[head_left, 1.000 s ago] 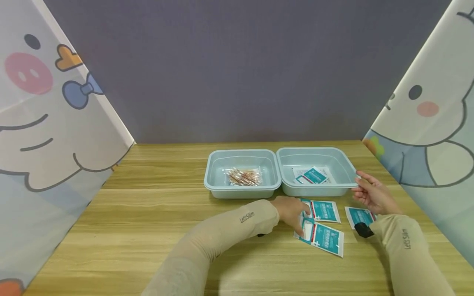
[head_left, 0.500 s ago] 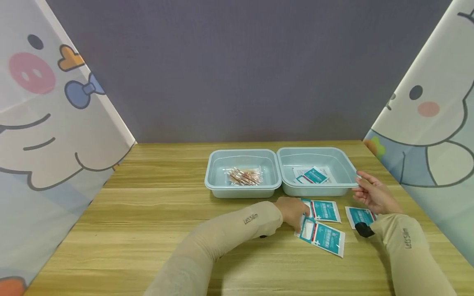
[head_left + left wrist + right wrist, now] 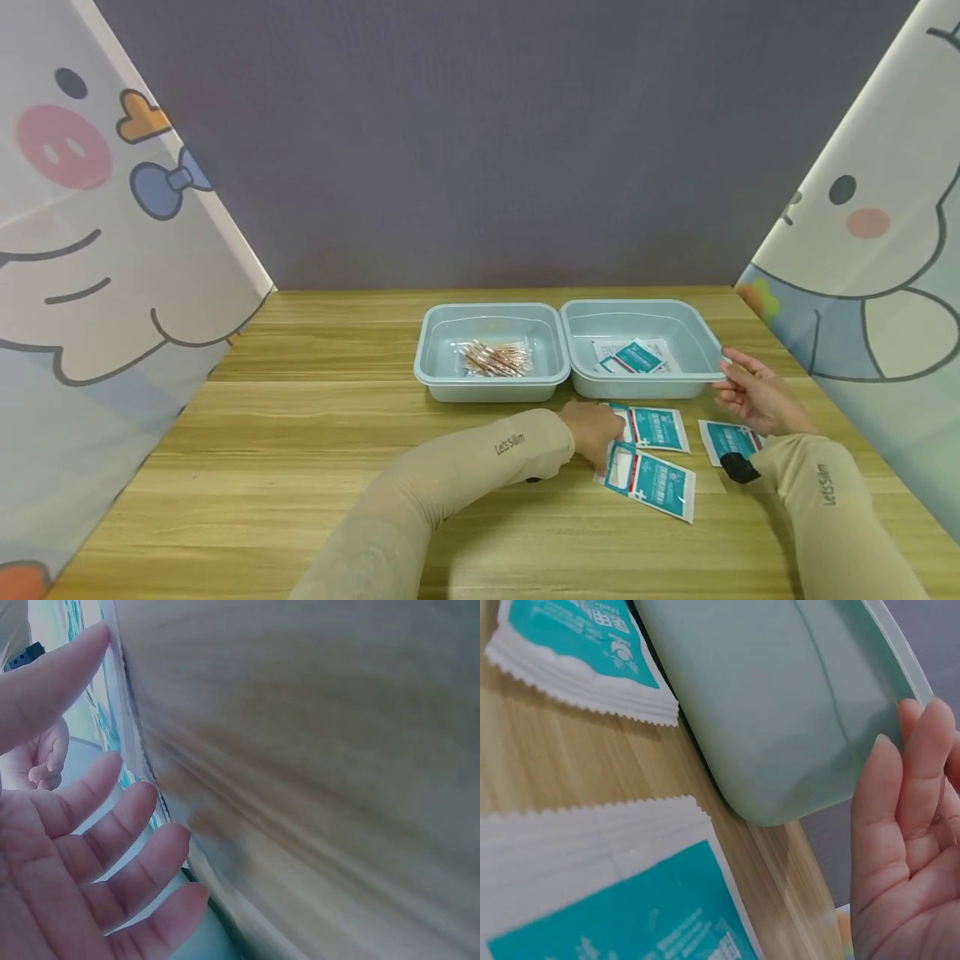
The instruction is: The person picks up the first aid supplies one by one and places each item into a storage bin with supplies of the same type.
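Observation:
My left hand (image 3: 592, 433) reaches over the table to the left ends of two flat teal-and-white packets, the nearer packet (image 3: 663, 486) lying aslant and the farther packet (image 3: 658, 428) just behind it. In the left wrist view its fingers are spread and slightly bent, with thumb and fingertips right at a packet's edge. My right hand (image 3: 761, 400) pinches the rim at the front right corner of the pale blue right tub (image 3: 630, 386). Inside that tub lie several packets (image 3: 637, 357). A third table packet (image 3: 726, 439) is partly hidden by the right wrist.
A matching left tub (image 3: 487, 392) stands against the right one and holds bagged cotton swabs (image 3: 497, 358). Behind the wooden table (image 3: 315, 375) rises a grey panel (image 3: 495, 150). Cartoon-printed panels flank both sides.
The left hand has shifted slightly to the right, and its fingers have drawn in at the packet ends. The nearer packet has slid a touch left. The right hand keeps its place on the rim.

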{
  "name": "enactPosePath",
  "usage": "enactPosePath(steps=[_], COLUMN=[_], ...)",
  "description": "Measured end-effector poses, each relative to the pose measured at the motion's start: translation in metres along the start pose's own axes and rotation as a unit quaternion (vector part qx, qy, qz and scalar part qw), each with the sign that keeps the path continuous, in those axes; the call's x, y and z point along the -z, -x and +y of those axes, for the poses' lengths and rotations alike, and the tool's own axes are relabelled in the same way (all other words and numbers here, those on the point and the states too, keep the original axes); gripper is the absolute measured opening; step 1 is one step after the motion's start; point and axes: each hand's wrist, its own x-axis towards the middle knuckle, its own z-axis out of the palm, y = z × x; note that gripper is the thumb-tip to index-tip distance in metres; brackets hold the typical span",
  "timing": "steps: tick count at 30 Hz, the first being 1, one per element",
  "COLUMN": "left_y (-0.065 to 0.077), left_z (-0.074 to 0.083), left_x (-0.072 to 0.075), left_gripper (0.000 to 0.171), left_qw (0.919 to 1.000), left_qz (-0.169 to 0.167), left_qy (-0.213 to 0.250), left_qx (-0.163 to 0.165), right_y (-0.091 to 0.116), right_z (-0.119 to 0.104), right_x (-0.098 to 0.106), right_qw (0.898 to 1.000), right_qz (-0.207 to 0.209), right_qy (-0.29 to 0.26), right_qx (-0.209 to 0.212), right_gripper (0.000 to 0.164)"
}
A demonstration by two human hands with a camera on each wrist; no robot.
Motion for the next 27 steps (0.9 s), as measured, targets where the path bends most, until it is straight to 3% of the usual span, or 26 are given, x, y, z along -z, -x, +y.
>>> enactPosePath(steps=[19,27], left_y=[-0.0008,0.0049], left_z=[-0.0022,-0.0050], left_x=[0.0004,0.0058], left_gripper=[0.045,0.023], left_qw=[1.0000,0.9996], left_qz=[0.001,-0.003], left_qy=[0.009,0.024], left_qx=[-0.003,-0.015], right_y=[-0.0011,-0.0007], right_z=[0.0017,0.0010], right_x=[0.0057,0.0051], right_qw=[1.000,1.000], right_qz=[-0.011,-0.017], right_qy=[-0.015,-0.019], right_qx=[-0.008,-0.006], right_gripper=[0.027,0.028])
